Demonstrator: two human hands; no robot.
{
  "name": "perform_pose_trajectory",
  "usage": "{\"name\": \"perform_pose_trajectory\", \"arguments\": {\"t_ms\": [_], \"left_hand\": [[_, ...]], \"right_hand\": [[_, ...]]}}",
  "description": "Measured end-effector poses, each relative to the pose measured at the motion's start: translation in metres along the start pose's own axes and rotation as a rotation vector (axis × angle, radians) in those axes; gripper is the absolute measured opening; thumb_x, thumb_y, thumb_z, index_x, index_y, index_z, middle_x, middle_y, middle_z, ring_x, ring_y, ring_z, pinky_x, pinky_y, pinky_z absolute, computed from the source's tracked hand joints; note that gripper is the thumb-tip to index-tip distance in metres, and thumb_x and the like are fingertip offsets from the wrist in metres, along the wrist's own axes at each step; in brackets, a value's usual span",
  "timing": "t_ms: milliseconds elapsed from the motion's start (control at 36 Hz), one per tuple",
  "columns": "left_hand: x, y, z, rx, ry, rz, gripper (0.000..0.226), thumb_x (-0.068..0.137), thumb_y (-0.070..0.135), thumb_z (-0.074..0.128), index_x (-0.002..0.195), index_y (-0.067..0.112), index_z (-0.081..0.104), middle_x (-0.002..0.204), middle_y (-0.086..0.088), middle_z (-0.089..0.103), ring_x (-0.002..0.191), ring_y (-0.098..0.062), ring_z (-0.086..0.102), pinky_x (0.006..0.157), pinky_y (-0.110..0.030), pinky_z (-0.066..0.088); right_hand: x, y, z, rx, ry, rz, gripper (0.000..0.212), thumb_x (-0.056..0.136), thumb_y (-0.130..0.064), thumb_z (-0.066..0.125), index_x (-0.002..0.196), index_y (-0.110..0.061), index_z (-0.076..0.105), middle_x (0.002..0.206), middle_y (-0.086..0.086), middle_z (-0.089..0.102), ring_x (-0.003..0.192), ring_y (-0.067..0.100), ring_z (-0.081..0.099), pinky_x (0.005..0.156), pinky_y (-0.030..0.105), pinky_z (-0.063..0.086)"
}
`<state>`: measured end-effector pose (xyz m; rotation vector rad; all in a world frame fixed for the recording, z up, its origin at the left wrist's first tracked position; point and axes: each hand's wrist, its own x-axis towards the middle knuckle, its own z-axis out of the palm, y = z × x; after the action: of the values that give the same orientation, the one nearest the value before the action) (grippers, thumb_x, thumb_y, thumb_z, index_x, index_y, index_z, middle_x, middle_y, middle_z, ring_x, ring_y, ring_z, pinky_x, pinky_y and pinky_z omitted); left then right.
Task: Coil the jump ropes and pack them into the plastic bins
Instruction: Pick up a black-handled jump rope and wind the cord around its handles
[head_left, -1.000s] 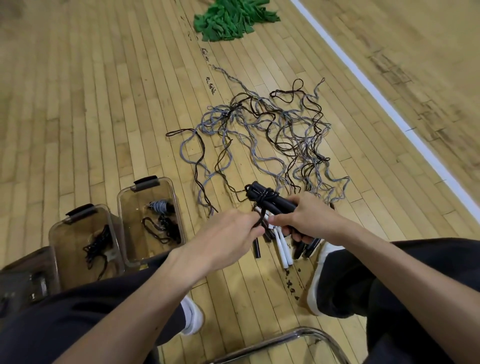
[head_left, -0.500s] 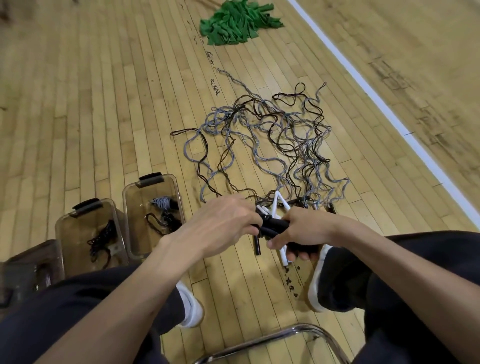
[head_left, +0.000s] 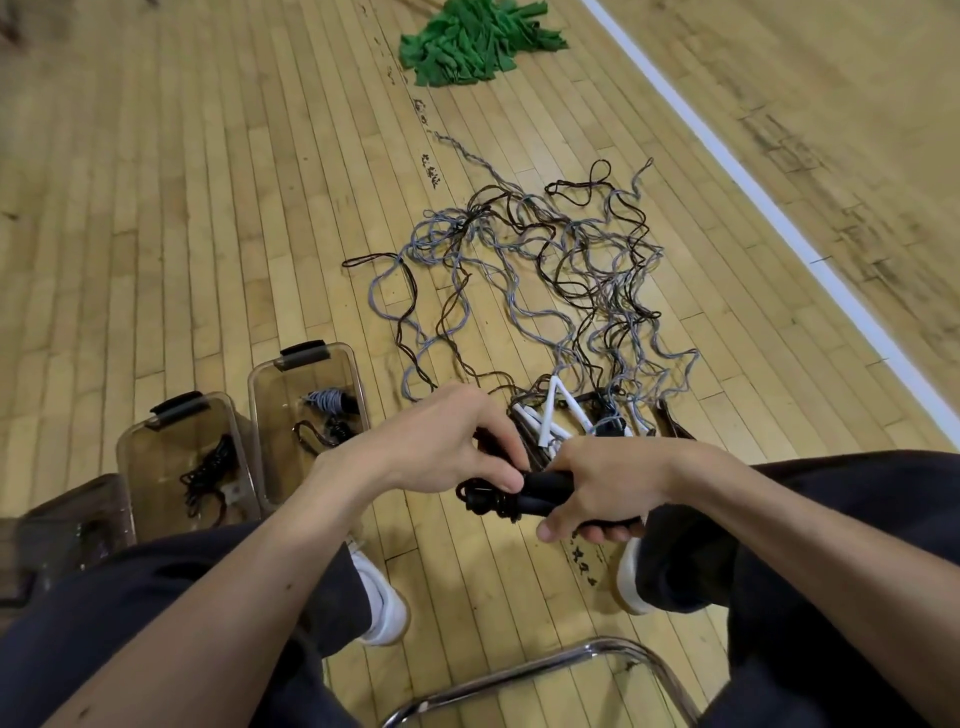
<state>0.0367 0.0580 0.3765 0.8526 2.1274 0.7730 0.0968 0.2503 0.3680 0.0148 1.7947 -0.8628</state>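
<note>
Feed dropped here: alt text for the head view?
The right hand grips the handles of a black jump rope while the left hand pinches its cord, above a wooden floor. Two clear bins holding coiled ropes stand left; tangled ropes lie ahead.

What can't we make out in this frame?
Head view only.
- Black jump rope: mostly covered by the left hand and right hand; whether its coil is tied off is unclear.
- Floor rope tangle: overlapping strands, count unreadable.
- Dark container: cut by the left edge, contents murky.
- Green pile: cropped by the top edge.
</note>
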Motion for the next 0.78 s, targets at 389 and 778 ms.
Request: {"name": "perform_pose_trajectory", "arguments": {"t_ms": [389, 778], "left_hand": [[-0.004, 0.005, -0.008, -0.171, -0.116, -0.043, 0.025, 0.064, 0.032, 0.093, 0.077, 0.018, 0.076, 0.074, 0.002, 0.069, 0.068, -0.006, 0.059, 0.068, -0.034, 0.052], [0.001, -0.002, -0.006, -0.674, -0.093, 0.091, 0.062, 0.071, 0.077, 0.067, 0.075, 0.015, 0.07, 0.07, -0.003, 0.06, 0.064, -0.024, 0.052, 0.057, -0.035, 0.04]], "right_hand": [[-0.013, -0.002, 0.011, 0.05, -0.158, -0.127, 0.019, 0.093, -0.023, 0.073, 0.089, -0.008, 0.062, 0.065, 0.006, 0.057, 0.048, 0.014, 0.049, 0.044, 0.025, 0.042], [-0.03, -0.01, -0.002, 0.368, -0.153, -0.468, 0.027, 0.091, -0.016, 0.069, 0.083, 0.007, 0.056, 0.061, 0.007, 0.054, 0.048, 0.018, 0.05, 0.048, 0.028, 0.042]]}}
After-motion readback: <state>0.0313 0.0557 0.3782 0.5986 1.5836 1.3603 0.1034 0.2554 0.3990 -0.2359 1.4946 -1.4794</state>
